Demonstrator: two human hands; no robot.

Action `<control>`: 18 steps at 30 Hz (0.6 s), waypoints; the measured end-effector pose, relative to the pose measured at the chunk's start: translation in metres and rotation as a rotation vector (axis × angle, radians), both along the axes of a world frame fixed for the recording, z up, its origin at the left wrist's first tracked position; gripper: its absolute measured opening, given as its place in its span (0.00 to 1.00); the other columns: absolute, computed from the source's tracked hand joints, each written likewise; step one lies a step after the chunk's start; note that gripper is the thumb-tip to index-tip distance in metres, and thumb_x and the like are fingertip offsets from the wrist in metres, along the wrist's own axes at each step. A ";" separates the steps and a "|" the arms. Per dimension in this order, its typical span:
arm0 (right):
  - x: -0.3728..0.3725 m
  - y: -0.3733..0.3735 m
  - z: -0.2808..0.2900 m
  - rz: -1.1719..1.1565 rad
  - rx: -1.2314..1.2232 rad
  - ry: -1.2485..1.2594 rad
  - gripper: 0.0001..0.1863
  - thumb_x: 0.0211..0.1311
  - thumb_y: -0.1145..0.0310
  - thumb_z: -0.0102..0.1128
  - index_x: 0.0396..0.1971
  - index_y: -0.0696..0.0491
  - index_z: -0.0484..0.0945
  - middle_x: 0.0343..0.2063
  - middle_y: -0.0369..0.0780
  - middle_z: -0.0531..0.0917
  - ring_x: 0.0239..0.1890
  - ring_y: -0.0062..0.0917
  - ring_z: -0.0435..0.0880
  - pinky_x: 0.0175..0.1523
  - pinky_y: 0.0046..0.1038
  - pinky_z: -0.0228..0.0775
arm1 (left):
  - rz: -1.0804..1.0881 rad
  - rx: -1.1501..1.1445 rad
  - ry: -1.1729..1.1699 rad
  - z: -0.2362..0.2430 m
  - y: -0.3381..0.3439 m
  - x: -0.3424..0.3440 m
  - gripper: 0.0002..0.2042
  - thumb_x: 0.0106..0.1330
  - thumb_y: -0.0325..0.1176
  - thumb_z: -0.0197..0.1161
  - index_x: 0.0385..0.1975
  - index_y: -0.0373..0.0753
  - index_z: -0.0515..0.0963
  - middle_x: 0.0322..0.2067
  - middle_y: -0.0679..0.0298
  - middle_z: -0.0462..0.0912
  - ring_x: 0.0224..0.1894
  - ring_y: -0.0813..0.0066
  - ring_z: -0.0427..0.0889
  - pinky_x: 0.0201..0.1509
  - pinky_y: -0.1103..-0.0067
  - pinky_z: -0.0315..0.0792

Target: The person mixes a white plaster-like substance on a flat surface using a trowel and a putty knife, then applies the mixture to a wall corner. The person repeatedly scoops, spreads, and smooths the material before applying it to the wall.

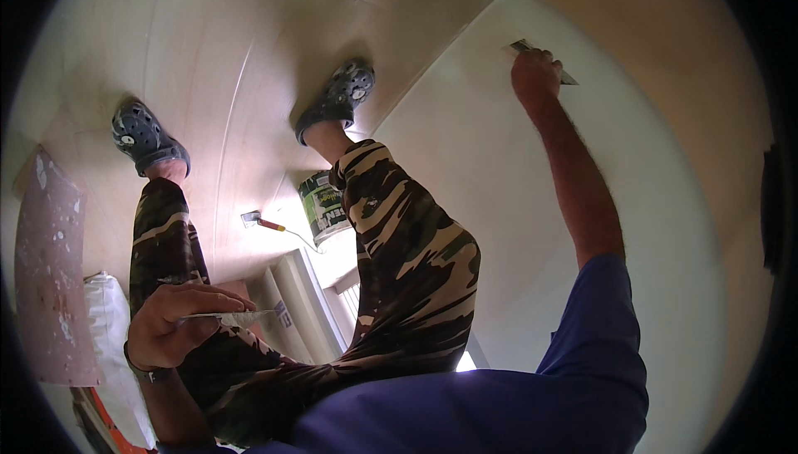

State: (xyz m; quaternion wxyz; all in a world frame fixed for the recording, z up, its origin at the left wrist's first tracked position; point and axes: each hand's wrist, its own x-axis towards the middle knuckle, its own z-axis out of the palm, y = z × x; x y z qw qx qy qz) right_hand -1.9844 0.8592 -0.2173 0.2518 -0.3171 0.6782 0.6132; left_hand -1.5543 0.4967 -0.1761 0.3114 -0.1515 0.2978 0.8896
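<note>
My right hand (534, 76) reaches up and to the right, its fingers closed around a filling knife (568, 80) laid against the pale wall (499, 147). The knife's ends stick out on both sides of the fingers. At the lower left, in front of my thigh, my left hand (179, 325) grips a wide scraper (237, 318). Its thin blade is seen nearly edge-on and points right, with some whitish stuff on it. The left hand's fingers lie over the scraper and hide its handle.
On the floor between my legs stand a green and black bucket (324, 209) and a small tool with a red and yellow handle (271, 225). A stained pinkish board (51, 271) and a white sack (116, 346) are at the left. I wear dark clogs (148, 134).
</note>
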 end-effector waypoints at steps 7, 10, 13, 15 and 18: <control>0.004 0.006 0.004 -0.146 0.060 0.013 0.12 0.58 0.67 0.48 0.39 0.53 0.76 0.41 0.40 0.77 0.47 0.31 0.73 0.49 0.37 0.62 | 0.043 0.012 0.029 -0.001 0.000 0.006 0.12 0.58 0.27 0.51 0.40 0.31 0.76 0.38 0.50 0.80 0.44 0.57 0.79 0.50 0.72 0.71; 0.029 0.008 -0.001 -0.258 0.124 -0.098 0.12 0.58 0.66 0.48 0.39 0.52 0.77 0.42 0.40 0.77 0.48 0.32 0.72 0.50 0.38 0.62 | 0.034 0.008 0.034 -0.003 0.000 0.010 0.13 0.56 0.26 0.51 0.39 0.31 0.76 0.38 0.50 0.80 0.43 0.57 0.80 0.50 0.72 0.71; 0.042 0.010 -0.004 -0.220 0.110 -0.168 0.12 0.57 0.66 0.48 0.38 0.52 0.77 0.41 0.40 0.77 0.47 0.32 0.73 0.50 0.41 0.62 | 0.042 -0.052 0.056 -0.001 0.001 0.009 0.13 0.51 0.23 0.50 0.37 0.30 0.75 0.35 0.46 0.80 0.39 0.55 0.81 0.45 0.70 0.74; 0.041 0.001 -0.003 -0.166 0.090 -0.156 0.12 0.57 0.67 0.48 0.37 0.53 0.77 0.40 0.40 0.77 0.46 0.32 0.73 0.50 0.41 0.62 | 0.026 -0.032 0.059 -0.002 0.000 0.010 0.13 0.51 0.23 0.50 0.37 0.30 0.75 0.35 0.46 0.80 0.39 0.55 0.81 0.45 0.69 0.74; 0.017 0.002 -0.004 -0.033 0.017 -0.012 0.12 0.58 0.66 0.48 0.37 0.53 0.77 0.39 0.41 0.77 0.44 0.31 0.73 0.47 0.39 0.63 | 0.031 0.007 0.025 -0.001 0.000 0.008 0.14 0.50 0.22 0.50 0.38 0.30 0.76 0.37 0.48 0.80 0.41 0.55 0.80 0.48 0.71 0.73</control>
